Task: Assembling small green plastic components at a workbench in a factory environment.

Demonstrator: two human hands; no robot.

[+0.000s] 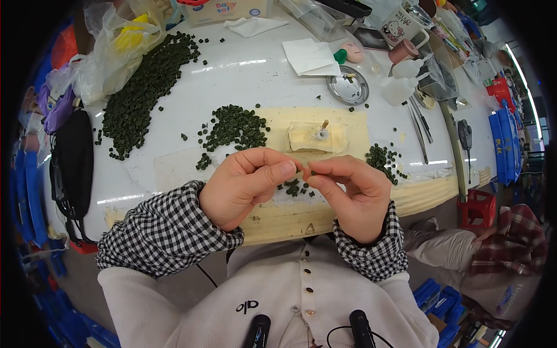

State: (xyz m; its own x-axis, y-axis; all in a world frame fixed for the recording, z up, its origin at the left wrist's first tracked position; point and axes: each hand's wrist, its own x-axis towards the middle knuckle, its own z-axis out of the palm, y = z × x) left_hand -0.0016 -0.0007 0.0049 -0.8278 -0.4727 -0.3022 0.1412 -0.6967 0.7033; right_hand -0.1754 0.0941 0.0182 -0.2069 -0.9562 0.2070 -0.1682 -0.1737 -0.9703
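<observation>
cream top; left fingers, right fingers pressed together, contents unclear; green pieces beneath

Bright light; glare streaks on white tabletop; lit strip near right rim; edges bent, corners black.

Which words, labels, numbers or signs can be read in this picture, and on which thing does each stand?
I can't copy wording or brands, but I can place the print:
Pale pack, top edge: coloured lettering, clear.
White mug: dark lettering above a cartoon face, clear.
Cream top, chest: dark letters, clear.
Blue plastic, far right: pale characters, small.
Grey cloth, lower right: lettering, blurred.
Black strap-like pieces, lower edge: pale marks, too small to read.
</observation>
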